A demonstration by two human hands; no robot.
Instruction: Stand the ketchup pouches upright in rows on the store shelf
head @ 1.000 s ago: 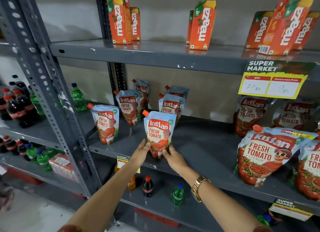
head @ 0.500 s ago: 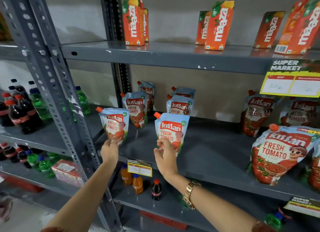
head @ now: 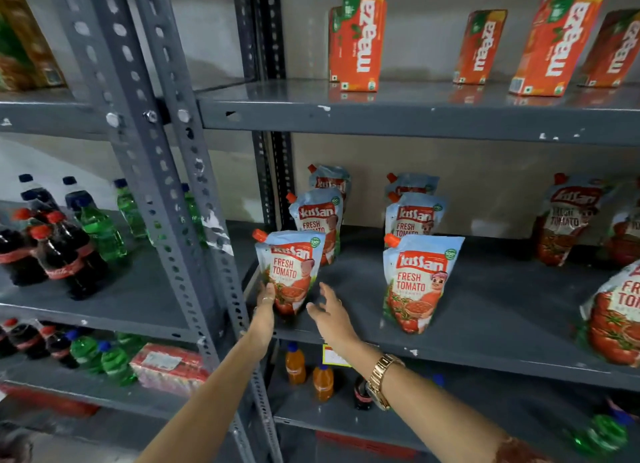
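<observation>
Head view, left to right: soda bottles (head: 62, 251) sit at nine o'clock past the grey upright (head: 162, 185). The left hand (head: 265, 307), fingers spread, rests flat on the lower left side of the front-left ketchup pouch (head: 289, 272), which stands upright near the shelf (head: 485, 324) lip. At six o'clock the right hand (head: 329, 315) hovers open beside it, gripping nothing. Its neighbour pouch (head: 417, 282) stands at three o'clock. These look soft, glossy and bottom-heavy; best steadied low, by both side seams.

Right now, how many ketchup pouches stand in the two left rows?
6. Left row: front, middle, back. Second row: front, middle, back. More could be hidden behind.
</observation>
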